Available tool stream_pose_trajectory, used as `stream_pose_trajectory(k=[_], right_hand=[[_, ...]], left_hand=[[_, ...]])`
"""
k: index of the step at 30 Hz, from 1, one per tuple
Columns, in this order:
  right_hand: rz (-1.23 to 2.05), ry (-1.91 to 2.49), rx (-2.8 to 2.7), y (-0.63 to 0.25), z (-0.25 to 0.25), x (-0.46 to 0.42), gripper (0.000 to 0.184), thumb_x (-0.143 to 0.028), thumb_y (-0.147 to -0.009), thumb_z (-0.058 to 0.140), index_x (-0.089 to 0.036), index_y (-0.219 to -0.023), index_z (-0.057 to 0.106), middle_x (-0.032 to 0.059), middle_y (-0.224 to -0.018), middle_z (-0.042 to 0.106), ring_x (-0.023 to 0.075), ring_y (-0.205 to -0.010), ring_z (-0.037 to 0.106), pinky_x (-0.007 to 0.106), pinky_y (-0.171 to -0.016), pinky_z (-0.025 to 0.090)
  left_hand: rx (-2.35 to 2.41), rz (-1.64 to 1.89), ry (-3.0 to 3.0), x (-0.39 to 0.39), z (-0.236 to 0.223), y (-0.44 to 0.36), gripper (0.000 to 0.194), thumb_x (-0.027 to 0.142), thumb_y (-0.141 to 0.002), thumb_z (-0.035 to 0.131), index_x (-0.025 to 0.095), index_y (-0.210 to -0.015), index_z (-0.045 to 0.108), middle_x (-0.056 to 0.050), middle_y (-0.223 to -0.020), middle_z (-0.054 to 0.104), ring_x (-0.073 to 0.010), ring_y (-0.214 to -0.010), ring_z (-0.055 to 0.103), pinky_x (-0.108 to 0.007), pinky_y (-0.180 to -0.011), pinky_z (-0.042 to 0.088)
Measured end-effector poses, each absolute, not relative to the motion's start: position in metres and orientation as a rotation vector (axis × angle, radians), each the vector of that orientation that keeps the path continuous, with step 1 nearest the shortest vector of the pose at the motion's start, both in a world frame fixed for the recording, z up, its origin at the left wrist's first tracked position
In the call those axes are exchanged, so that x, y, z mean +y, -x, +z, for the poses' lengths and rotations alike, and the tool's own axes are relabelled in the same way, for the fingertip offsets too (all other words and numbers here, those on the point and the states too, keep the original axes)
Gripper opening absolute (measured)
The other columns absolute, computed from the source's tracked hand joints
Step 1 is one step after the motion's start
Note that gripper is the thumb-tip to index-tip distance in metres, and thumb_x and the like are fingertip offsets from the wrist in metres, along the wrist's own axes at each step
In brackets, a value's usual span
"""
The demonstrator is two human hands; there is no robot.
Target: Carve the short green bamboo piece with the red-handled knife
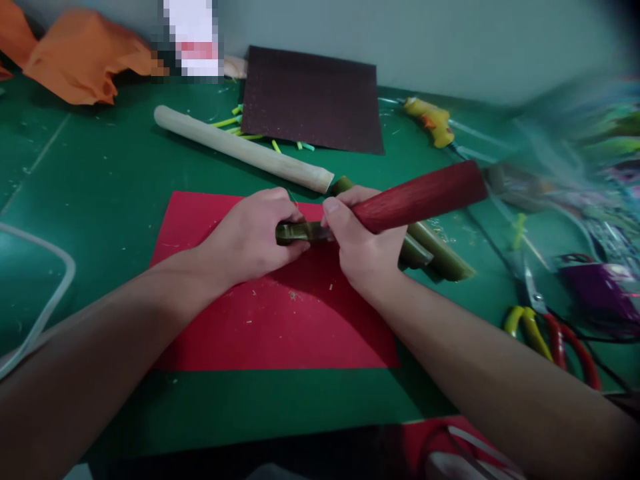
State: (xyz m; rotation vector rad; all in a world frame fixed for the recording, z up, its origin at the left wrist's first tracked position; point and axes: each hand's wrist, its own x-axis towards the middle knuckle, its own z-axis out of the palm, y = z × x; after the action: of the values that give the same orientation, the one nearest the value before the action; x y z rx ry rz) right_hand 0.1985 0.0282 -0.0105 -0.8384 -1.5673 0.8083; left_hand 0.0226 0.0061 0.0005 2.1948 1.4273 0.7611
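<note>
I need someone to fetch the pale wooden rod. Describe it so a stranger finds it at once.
Start at the green table and find the dark brown sheet near the far wall. Just in front of its left side, the pale wooden rod lies slanted on the bare green, above the red sheet. It is long, smooth and cream-coloured, unlike the green bamboo pieces nearby.

Table top (100,200): dark green, flecked with pale shavings. Sheet (280,320) at centre: plain red. Sheet (313,100) at upper centre: dark maroon-brown, finely speckled. Handle (420,197) right of centre: deep red, faint grain. Small piece (300,231) at centre: olive green. Rod (240,148): cream. Cloth (80,57) at upper left: orange. Glue gun (430,120) at upper right: yellow with orange. Scissors (550,333) at lower right: yellow and red grips.
</note>
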Motion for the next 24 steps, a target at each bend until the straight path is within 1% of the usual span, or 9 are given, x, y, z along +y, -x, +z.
stream_pose_trajectory(k=[4,7,11,13,16,19,24], right_hand=[[0.793,0.818,-1.586,-0.1988,-0.0082,0.0299,0.026,-0.020,-0.089,0.067,-0.026,-0.065,0.059,-0.0048,-0.058,0.054,0.0113,-0.051,0.048,0.032,-0.058,0.049],[0.804,0.806,-1.587,-0.1985,-0.0107,0.0290,0.028,-0.018,-0.088,0.067,-0.025,-0.064,0.056,-0.0055,-0.057,0.051,0.0107,-0.051,0.047,0.031,-0.056,0.048],[0.790,0.809,-1.566,-0.1976,-0.0155,0.0268,0.027,-0.018,-0.087,0.069,-0.026,-0.065,0.055,-0.0056,-0.059,0.053,0.0115,-0.051,0.050,0.031,-0.053,0.045],[0.781,0.817,-1.553,-0.1976,-0.0154,0.0271,0.025,-0.021,-0.089,0.070,-0.026,-0.067,0.057,-0.0050,-0.061,0.055,0.0122,-0.053,0.052,0.032,-0.056,0.048],[0.774,0.836,-1.559,-0.1986,-0.0120,0.0296,0.023,-0.026,-0.091,0.070,-0.026,-0.070,0.060,-0.0038,-0.062,0.058,0.0142,-0.058,0.057,0.035,-0.063,0.053],[0.779,0.844,-1.601,-0.2002,-0.0092,0.0316,0.024,-0.027,-0.092,0.069,-0.026,-0.070,0.060,-0.0036,-0.062,0.057,0.0151,-0.060,0.058,0.036,-0.067,0.054],[0.797,0.858,-1.613,-0.2004,-0.0119,0.0293,0.029,-0.025,-0.090,0.069,-0.027,-0.064,0.055,-0.0045,-0.058,0.052,0.0138,-0.054,0.051,0.035,-0.058,0.048]], left_hand=[[1.423,0.761,-2.194,0.0066,0.0012,-0.0229,0.017,0.032,-0.081,0.074,0.017,-0.085,0.070,-0.003,-0.083,0.059,-0.0177,-0.075,0.056,-0.032,-0.065,0.041],[1.420,0.766,-2.203,0.0065,-0.0002,-0.0223,0.017,0.033,-0.081,0.074,0.017,-0.084,0.070,-0.003,-0.084,0.059,-0.0181,-0.076,0.057,-0.032,-0.065,0.042],[1.413,0.781,-2.198,0.0066,-0.0015,-0.0218,0.018,0.034,-0.082,0.074,0.017,-0.086,0.071,-0.003,-0.084,0.059,-0.0186,-0.077,0.058,-0.032,-0.066,0.043],[1.427,0.764,-2.195,0.0067,-0.0008,-0.0220,0.018,0.034,-0.082,0.074,0.017,-0.085,0.071,-0.003,-0.084,0.059,-0.0185,-0.076,0.058,-0.032,-0.064,0.042],[1.435,0.746,-2.200,0.0064,0.0010,-0.0228,0.016,0.033,-0.081,0.074,0.018,-0.085,0.072,-0.003,-0.084,0.060,-0.0184,-0.076,0.058,-0.032,-0.065,0.042],[1.438,0.742,-2.196,0.0060,0.0013,-0.0232,0.015,0.033,-0.081,0.074,0.019,-0.085,0.071,-0.003,-0.084,0.060,-0.0182,-0.076,0.058,-0.032,-0.065,0.042],[1.437,0.764,-2.191,0.0057,-0.0004,-0.0229,0.016,0.033,-0.080,0.074,0.018,-0.083,0.069,-0.003,-0.085,0.060,-0.0181,-0.076,0.057,-0.032,-0.064,0.042]])
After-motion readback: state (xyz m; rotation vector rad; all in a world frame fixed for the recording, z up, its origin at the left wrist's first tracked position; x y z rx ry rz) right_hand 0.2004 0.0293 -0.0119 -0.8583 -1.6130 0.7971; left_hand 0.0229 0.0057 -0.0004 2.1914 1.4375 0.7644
